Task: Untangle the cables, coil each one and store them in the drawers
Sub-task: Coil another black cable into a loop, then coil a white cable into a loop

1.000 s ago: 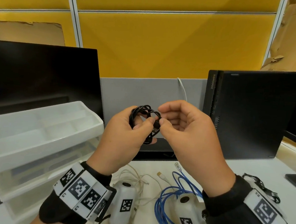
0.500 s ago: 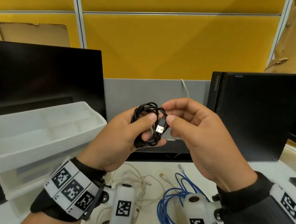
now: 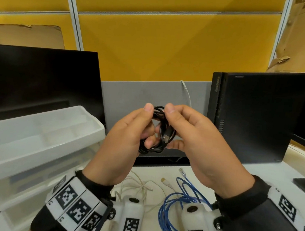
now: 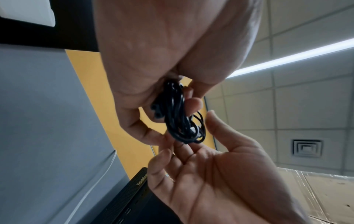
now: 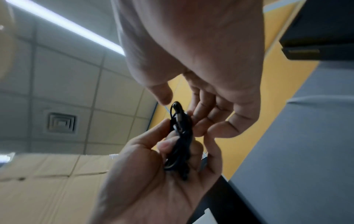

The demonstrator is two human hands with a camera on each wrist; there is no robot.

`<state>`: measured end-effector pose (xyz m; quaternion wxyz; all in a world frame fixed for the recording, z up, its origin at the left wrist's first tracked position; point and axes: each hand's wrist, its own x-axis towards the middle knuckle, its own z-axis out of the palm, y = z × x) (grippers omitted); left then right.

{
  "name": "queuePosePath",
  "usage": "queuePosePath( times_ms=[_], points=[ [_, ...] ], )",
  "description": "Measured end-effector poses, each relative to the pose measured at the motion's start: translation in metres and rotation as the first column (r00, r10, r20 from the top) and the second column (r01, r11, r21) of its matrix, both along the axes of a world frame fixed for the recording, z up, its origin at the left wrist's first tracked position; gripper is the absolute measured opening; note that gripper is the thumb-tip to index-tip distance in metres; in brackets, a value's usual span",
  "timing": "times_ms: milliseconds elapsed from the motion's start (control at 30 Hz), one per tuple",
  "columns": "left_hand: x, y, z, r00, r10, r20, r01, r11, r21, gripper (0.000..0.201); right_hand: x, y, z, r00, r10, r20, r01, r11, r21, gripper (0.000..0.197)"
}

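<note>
A black cable (image 3: 157,133) is wound into a small coil, and its USB plug (image 3: 166,137) lies against the loops. My left hand (image 3: 145,125) grips the coil, thumb on top and fingers curled through it. My right hand (image 3: 173,126) pinches the coil's upper edge, thumb beside the left thumb and fingers behind. The left wrist view shows the coil (image 4: 180,121) under the left hand (image 4: 162,53), with the right hand's fingers (image 4: 184,148) beneath it. In the right wrist view the coil (image 5: 180,136) sits between both hands. An open white drawer (image 3: 37,154) is at the left.
A loose blue cable (image 3: 174,207) and a cream cable (image 3: 137,186) lie on the white desk below my hands. A dark monitor (image 3: 42,82) stands behind the drawer unit. A black computer case (image 3: 253,113) stands upright at the right.
The right hand let go of the USB plug and moved up to the top of the coil. The plug now lies against the loops. Both hands stay raised in front of the grey partition.
</note>
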<state>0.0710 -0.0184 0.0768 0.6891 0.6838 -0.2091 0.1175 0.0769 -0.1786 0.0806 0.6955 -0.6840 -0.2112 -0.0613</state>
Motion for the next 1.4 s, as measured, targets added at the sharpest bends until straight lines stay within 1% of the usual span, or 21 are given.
queuePosePath(
  times_ms=[67, 133, 200, 267, 367, 433, 500, 533, 600, 667, 700, 800, 833, 900, 1067, 1133, 1200, 1267, 1300, 1333, 1400],
  points=[
    [0.000, 0.000, -0.002, 0.999, 0.032, 0.038, -0.034, 0.999, 0.038, 0.042, 0.002, -0.001, 0.000, 0.994, 0.066, -0.092, -0.061, 0.997, 0.054, 0.033],
    [0.001, 0.001, -0.002, 0.994, 0.077, 0.075, -0.079, 0.997, 0.024, 0.024, 0.003, -0.002, 0.000, 0.972, 0.159, -0.173, -0.137, 0.982, 0.133, 0.033],
    [0.003, 0.001, -0.003, 0.994, 0.064, 0.090, -0.064, 0.998, -0.002, 0.023, 0.001, -0.001, 0.000, 0.940, 0.281, -0.192, -0.236, 0.945, 0.226, 0.036],
    [0.005, 0.002, -0.003, 0.997, 0.022, 0.071, -0.019, 0.998, -0.052, 0.028, 0.000, 0.000, 0.000, 0.910, 0.377, -0.172, -0.320, 0.903, 0.286, 0.039],
    [0.006, 0.005, -0.002, 0.992, -0.118, -0.035, 0.109, 0.976, -0.190, 0.037, 0.002, 0.000, 0.000, 0.861, 0.483, -0.156, -0.401, 0.836, 0.374, 0.041],
    [0.004, 0.004, 0.001, 0.958, -0.262, -0.118, 0.224, 0.938, -0.265, 0.044, 0.004, 0.000, 0.000, 0.840, 0.517, -0.163, -0.421, 0.811, 0.406, 0.044],
    [0.003, 0.004, 0.001, 0.925, -0.340, -0.171, 0.291, 0.921, -0.260, 0.055, 0.006, -0.002, -0.001, 0.842, 0.509, -0.180, -0.415, 0.823, 0.388, 0.045],
    [0.002, 0.004, 0.002, 0.913, -0.362, -0.185, 0.312, 0.916, -0.254, 0.056, 0.008, -0.003, -0.002, 0.844, 0.506, -0.180, -0.415, 0.828, 0.378, 0.045],
    [0.003, 0.007, 0.002, 0.893, -0.390, -0.225, 0.320, 0.901, -0.293, 0.050, 0.010, -0.005, -0.004, 0.847, 0.499, -0.183, -0.412, 0.835, 0.365, 0.042],
    [0.004, 0.012, 0.004, 0.879, -0.402, -0.255, 0.306, 0.887, -0.345, 0.040, 0.012, -0.007, -0.004, 0.872, 0.450, -0.190, -0.386, 0.874, 0.296, 0.034],
    [0.004, 0.014, 0.004, 0.887, -0.379, -0.263, 0.285, 0.898, -0.335, 0.037, 0.013, -0.009, -0.004, 0.895, 0.407, -0.184, -0.364, 0.903, 0.229, 0.029],
    [0.007, 0.013, 0.001, 0.953, -0.203, -0.226, 0.168, 0.972, -0.166, 0.033, 0.017, -0.019, -0.003, 0.948, 0.293, -0.121, -0.298, 0.954, -0.024, 0.023],
    [0.007, 0.010, -0.001, 0.964, -0.169, -0.207, 0.145, 0.982, -0.125, 0.031, 0.018, -0.024, -0.003, 0.960, 0.257, -0.108, -0.267, 0.960, -0.082, 0.022],
    [0.008, 0.001, -0.007, 0.968, -0.153, -0.200, 0.138, 0.986, -0.089, 0.028, 0.019, -0.033, -0.004, 0.979, 0.178, -0.097, -0.191, 0.969, -0.156, 0.019],
    [0.018, -0.031, -0.023, 0.951, -0.099, -0.292, 0.125, 0.990, 0.070, 0.024, 0.019, -0.071, -0.010, 0.990, 0.020, -0.140, -0.059, 0.958, -0.281, 0.022],
    [0.022, -0.043, -0.028, 0.943, -0.066, -0.327, 0.136, 0.971, 0.196, 0.022, 0.019, -0.094, -0.013, 0.984, -0.045, -0.173, -0.016, 0.943, -0.332, 0.023],
    [0.026, -0.052, -0.034, 0.938, -0.044, -0.343, 0.156, 0.939, 0.306, 0.020, 0.022, -0.123, -0.017, 0.968, -0.133, -0.213, 0.054, 0.939, -0.340, 0.024],
    [0.029, -0.059, -0.038, 0.938, -0.036, -0.345, 0.171, 0.914, 0.369, 0.022, 0.027, -0.153, -0.024, 0.935, -0.261, -0.242, 0.158, 0.914, -0.374, 0.019],
    [0.029, -0.062, -0.040, 0.938, -0.032, -0.344, 0.179, 0.896, 0.405, 0.023, 0.029, -0.169, -0.028, 0.911, -0.330, -0.246, 0.208, 0.885, -0.416, 0.016],
    [0.028, -0.066, -0.041, 0.943, -0.027, -0.331, 0.186, 0.868, 0.460, 0.023, 0.032, -0.184, -0.036, 0.885, -0.390, -0.255, 0.243, 0.853, -0.462, 0.015],
    [0.026, -0.072, -0.044, 0.973, -0.020, -0.231, 0.165, 0.759, 0.630, 0.020, 0.037, -0.212, -0.053, 0.833, -0.467, -0.297, 0.264, 0.807, -0.529, 0.017]
  ],
)
